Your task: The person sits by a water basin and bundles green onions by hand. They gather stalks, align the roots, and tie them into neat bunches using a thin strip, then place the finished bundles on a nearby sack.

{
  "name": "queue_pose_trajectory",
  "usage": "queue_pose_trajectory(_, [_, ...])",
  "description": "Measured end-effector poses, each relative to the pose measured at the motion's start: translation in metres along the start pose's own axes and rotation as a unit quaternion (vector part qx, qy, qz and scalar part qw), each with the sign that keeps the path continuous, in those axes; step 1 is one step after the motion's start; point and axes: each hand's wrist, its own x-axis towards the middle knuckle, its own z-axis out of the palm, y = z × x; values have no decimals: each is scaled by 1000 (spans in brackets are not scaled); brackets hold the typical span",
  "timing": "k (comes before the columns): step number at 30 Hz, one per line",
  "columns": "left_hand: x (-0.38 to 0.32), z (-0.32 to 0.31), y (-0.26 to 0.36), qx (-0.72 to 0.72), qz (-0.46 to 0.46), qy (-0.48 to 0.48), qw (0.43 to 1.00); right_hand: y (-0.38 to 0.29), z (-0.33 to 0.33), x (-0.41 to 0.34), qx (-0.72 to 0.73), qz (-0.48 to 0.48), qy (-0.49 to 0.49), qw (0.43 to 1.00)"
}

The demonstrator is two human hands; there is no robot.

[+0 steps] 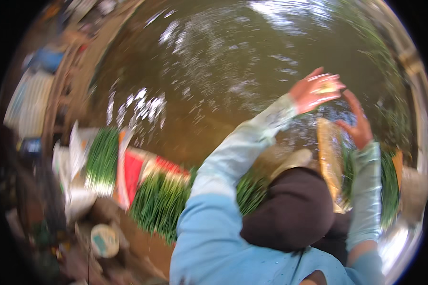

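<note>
My left hand is stretched over brown water, wet and blurred, with a small pale yellow patch at its fingers; whether it grips anything is unclear. Right beside it, my right hand is bent with thumb and fingers apart and nothing visible between them. Below the hands stands a wet, yellow-edged plastic sheet or sack. Long thin green stalks, like chives or scallions, lie beyond my right forearm. More stalks spread left of my knee, and an upright bundle with white ends lies farther left.
Red and white sacks lie along the near water edge. A round tub or lid is at the lower left. A plank edge bounds the water at left, with a blue object beyond. A pale rail curves along the right.
</note>
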Motion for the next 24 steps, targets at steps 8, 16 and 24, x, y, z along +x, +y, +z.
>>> queue_pose_trajectory(8, [46, -73, 177, 76, 110, -33, 990, -64, -73, 96, 59, -20, -40, 997])
queue_pose_trajectory(16, [35, -102, 173, 217, 159, -48, 962, -106, -9, 110, 187, -160, 21, 969])
queue_pose_trajectory(24, [-116, -116, 217, 290, -73, 243, 923, -252, 74, 113, 465, 29, -66, 882])
